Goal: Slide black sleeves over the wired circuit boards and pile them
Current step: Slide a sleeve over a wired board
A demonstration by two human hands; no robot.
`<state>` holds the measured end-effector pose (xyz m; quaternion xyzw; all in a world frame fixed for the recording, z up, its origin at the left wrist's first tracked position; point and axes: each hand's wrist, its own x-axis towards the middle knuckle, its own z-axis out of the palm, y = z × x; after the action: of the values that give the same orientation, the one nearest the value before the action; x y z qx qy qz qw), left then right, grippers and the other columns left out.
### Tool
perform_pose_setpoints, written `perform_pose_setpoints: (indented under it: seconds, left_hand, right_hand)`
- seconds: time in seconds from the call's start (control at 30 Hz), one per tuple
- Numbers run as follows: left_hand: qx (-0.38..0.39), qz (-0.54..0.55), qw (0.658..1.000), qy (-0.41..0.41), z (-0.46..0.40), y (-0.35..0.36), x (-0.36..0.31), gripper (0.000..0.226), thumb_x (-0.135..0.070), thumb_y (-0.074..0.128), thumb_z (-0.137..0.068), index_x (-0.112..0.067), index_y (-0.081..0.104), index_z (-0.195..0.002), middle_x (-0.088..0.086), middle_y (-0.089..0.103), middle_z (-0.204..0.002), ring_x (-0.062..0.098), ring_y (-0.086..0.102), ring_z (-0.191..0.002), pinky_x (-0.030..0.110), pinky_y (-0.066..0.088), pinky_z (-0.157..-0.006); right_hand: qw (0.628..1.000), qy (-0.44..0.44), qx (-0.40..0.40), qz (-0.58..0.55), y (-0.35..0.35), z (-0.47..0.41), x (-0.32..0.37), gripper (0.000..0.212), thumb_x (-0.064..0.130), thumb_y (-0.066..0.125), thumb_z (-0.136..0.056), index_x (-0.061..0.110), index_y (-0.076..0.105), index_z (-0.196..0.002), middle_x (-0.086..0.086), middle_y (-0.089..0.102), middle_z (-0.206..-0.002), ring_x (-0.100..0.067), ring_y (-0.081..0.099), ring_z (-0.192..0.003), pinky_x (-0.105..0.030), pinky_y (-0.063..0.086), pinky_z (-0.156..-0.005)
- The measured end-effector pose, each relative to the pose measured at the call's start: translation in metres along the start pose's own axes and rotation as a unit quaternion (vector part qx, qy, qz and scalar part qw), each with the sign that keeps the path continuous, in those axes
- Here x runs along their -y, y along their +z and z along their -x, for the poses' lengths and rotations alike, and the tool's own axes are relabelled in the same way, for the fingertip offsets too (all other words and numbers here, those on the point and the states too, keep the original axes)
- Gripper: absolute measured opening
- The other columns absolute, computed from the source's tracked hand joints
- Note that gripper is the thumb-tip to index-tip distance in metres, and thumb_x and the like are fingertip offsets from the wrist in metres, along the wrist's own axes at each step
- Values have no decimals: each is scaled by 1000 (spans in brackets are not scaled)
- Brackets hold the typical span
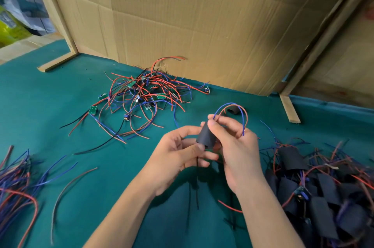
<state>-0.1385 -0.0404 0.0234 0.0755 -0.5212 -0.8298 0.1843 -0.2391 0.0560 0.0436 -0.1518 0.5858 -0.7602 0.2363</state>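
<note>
A black sleeve (206,136) is held upright between both hands above the green table. My right hand (234,146) grips its upper part, and a blue and a red wire (232,106) loop up out of its top and back down to the fingers. My left hand (178,152) pinches the sleeve's lower edge, where a black wire (197,183) hangs down. The board inside is mostly hidden. A tangle of bare green circuit boards with red, blue and black wires (141,96) lies behind the hands. Finished sleeved boards (323,187) are heaped at the right.
One loose black sleeve (233,109) lies just beyond my right hand. Loose wires (16,183) are bundled at the left edge, with single strands (66,191) nearby. Cardboard walls (192,15) close the back and right, with wooden strips (289,108) at their feet.
</note>
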Motion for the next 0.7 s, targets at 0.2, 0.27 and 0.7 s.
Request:
perform_pose_setpoints:
  seconds: [0.2,0.27,0.7]
  left_hand:
    - [61,53,996,-28,3,-6,-6,48,10,54,-83,1,54,-130,26,69,-114,31,75,-85,27,56,-64]
    - [90,64,993,-52,4,-7,-8,47,8,54,-84,-4,58,-129,24,68,-119,32,74,-87,29,58,-64]
    - [-65,12,992,-111,-1,-4,-6,22,5,57,-92,-3,63,-112,19,72,-97,24,70,-77,26,59,-70]
  right_hand:
    - [983,-120,21,135,-9,3,18,7,14,80,-87,20,83,-85,-1,78,-77,-8,63,-60,-18,48,-53]
    - [980,-130,15,148,-12,4,30,13,11,81,-85,22,82,-78,-1,77,-73,-9,61,-58,-20,47,-51]
    - [749,67,94,653,-116,27,167,26,44,80,-81,31,70,-101,4,78,-77,-14,76,-70,-30,57,-59]
